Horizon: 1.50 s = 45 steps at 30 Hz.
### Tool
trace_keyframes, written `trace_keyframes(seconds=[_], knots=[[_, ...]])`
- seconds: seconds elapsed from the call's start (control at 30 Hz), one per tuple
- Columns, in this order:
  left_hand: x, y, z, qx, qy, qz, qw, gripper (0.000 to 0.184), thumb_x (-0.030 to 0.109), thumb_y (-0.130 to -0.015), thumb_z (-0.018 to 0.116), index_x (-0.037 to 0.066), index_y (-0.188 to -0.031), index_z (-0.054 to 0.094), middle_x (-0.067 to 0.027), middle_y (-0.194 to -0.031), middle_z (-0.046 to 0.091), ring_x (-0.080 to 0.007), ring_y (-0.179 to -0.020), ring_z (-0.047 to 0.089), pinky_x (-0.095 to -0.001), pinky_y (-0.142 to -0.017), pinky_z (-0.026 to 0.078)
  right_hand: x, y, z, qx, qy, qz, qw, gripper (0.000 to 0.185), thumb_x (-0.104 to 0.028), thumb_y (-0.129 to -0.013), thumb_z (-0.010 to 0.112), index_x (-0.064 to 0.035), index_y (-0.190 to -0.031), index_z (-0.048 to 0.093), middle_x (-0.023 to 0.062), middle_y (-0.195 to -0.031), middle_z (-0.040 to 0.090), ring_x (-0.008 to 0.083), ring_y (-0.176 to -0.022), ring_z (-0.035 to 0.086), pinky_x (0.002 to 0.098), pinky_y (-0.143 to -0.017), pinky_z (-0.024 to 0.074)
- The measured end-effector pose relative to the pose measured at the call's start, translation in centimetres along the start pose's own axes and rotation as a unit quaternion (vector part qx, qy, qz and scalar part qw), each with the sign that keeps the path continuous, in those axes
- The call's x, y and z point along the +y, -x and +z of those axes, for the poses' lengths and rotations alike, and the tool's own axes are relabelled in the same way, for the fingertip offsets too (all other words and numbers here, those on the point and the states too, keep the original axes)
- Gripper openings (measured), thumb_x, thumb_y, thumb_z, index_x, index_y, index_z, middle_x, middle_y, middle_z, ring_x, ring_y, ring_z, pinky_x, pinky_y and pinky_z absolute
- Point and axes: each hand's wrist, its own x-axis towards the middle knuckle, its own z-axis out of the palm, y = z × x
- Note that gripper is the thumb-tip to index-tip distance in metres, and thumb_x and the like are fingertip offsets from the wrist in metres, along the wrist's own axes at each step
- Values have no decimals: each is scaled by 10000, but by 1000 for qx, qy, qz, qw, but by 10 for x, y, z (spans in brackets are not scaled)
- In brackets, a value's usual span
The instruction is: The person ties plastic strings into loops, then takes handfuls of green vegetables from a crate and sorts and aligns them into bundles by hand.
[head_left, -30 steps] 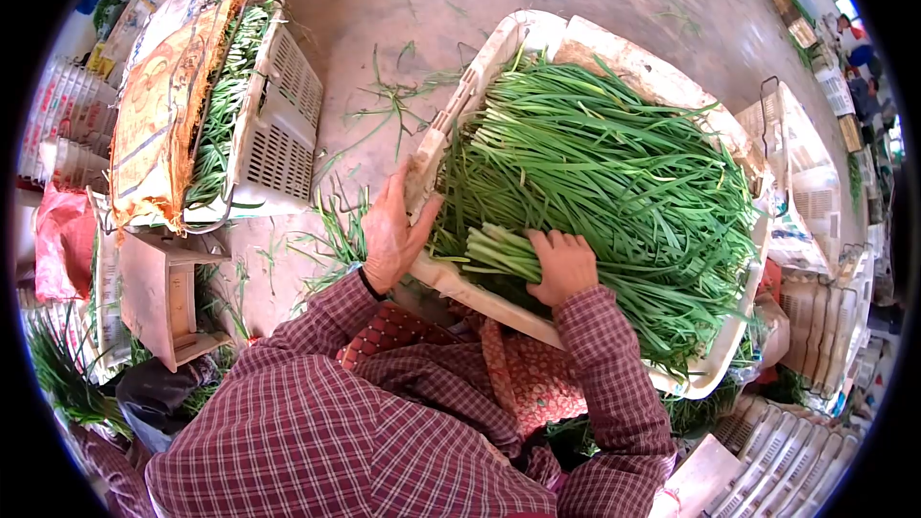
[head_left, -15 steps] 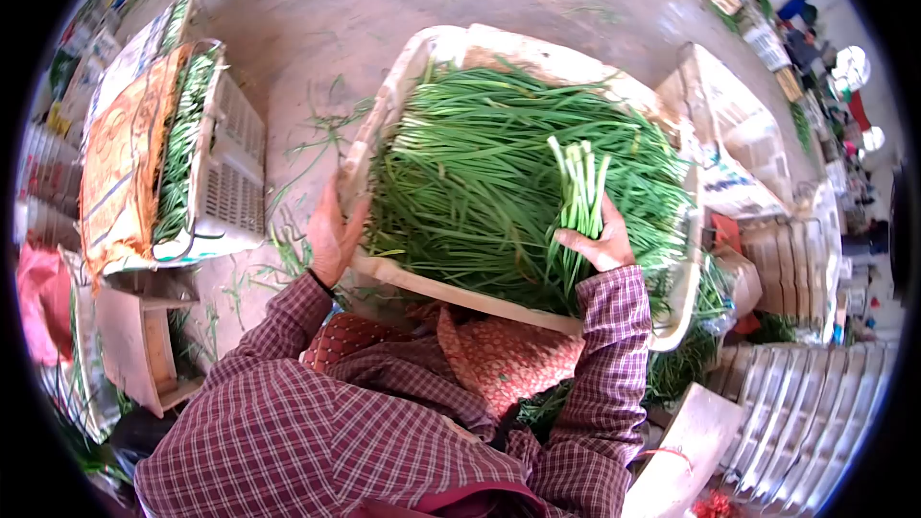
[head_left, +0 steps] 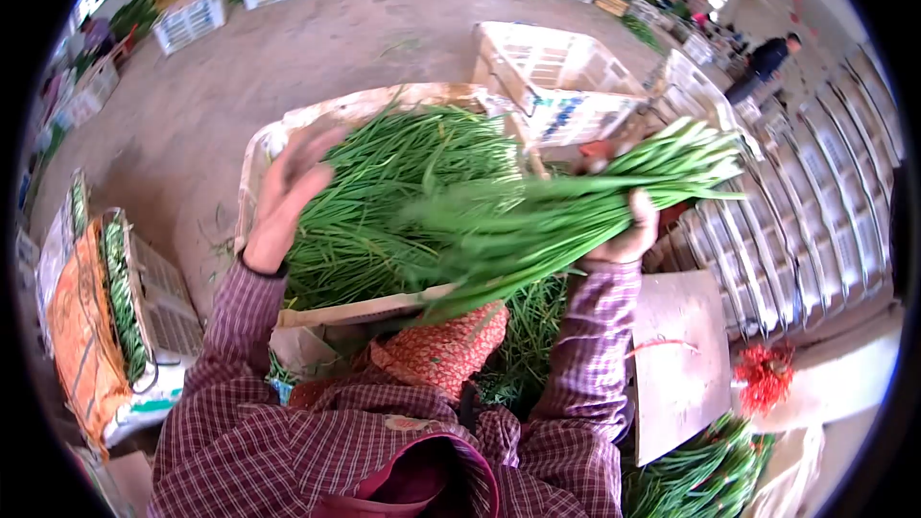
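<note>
My right hand point(head_left: 628, 230) is wrapped round a bunch of long green stalks point(head_left: 566, 216), held sideways above the right part of a pale crate point(head_left: 360, 312). The pale stalk ends point right and the leaves trail left, blurred by motion. More loose green stalks point(head_left: 384, 173) fill that crate. Over the crate's left side is my left hand point(head_left: 288, 192), slightly blurred, with its fingers apart and nothing in it. A pale board point(head_left: 681, 360) lies beside my right forearm.
Behind the crate is a white crate point(head_left: 556, 82). Stacked crates point(head_left: 796, 211) stand on the right. Red ties point(head_left: 765, 379) lie near the board, above more greens point(head_left: 700, 470). A full crate with an orange cover point(head_left: 82, 336) is at left. A person point(head_left: 765, 62) stands far right.
The view has swung right. My right hand has lifted the bunch out of the crate and carried it right, turning it sideways. My left hand has come off the crate's left edge.
</note>
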Motion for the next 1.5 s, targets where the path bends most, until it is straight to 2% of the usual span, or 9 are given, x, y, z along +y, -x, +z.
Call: trace_keyframes(seconds=[0.1,0.27,0.43,0.63,0.77,0.97,1.27,1.4,1.5], knots=[[-6,-58,75,-285,152,57,945,681,449,-903,512,-28,-1370,374,-196,-1327,499,-282,-1252,465,-407,-1086,326,16,40,19,12,-76,-7,997,539,-214,-776,631,-108,-1280,471,77,-1106,546,238,-960,555,454,-909,446],[-49,0,169,-525,284,-262,758,1043,783,-758,425,-8,-1422,283,-162,-1381,438,-225,-1221,458,-403,-1013,410,7,90,22,69,-143,61,985,572,-156,-773,648,-101,-1305,444,110,-1122,565,314,-1045,543,483,-893,488],[-40,43,195,-499,349,-306,732,951,324,-690,827,84,-1413,258,-90,-1163,541,-218,-1048,582,-399,-850,529,-23,127,3,175,217,138,950,624,-182,-771,711,57,-1278,437,176,-1171,581,282,-1071,573,405,-949,465],[-3,57,206,-435,279,-372,771,798,2,-733,709,79,-1421,311,-78,-1261,516,-195,-1163,499,-367,-996,407,-56,160,1,179,157,146,960,676,-249,-852,664,27,-1362,318,165,-1308,481,276,-1187,492,425,-978,439],[5,66,223,-413,183,-302,839,700,57,-728,717,33,-1361,419,-75,-1239,535,-175,-1157,478,-329,-1002,368,-53,185,-10,254,94,96,958,822,-365,-870,645,-50,-1461,168,157,-1386,414,292,-1230,471,451,-974,452],[19,76,231,-427,163,-245,855,557,99,-748,739,37,-1249,502,-41,-1114,584,-153,-1038,539,-310,-889,433,-40,179,46,332,242,0,912,620,-9,-829,634,-14,-1349,297,131,-1233,495,220,-1111,505,329,-983,407],[-3,92,219,-466,333,-413,708,502,34,-747,707,62,-1205,501,-43,-989,589,-170,-858,623,-314,-700,541,-28,198,28,318,152,68,934,673,-24,-800,518,5,-1415,246,158,-1280,471,261,-1149,465,339,-990,372],[15,80,217,-389,217,-377,812,313,5,-763,668,24,-1055,554,-62,-768,593,-161,-600,575,-311,-526,492,-48,192,30,289,371,69,880,691,-160,-830,636,99,-1362,278,209,-1248,471,290,-1148,480,396,-1030,384],[11,75,212,-389,202,-343,831,224,16,-790,664,19,-1002,590,-52,-727,591,-145,-599,570,-283,-511,475,-56,193,31,368,435,-39,821,576,-128,-813,690,30,-1277,389,122,-1087,553,171,-908,589,286,-794,537]])
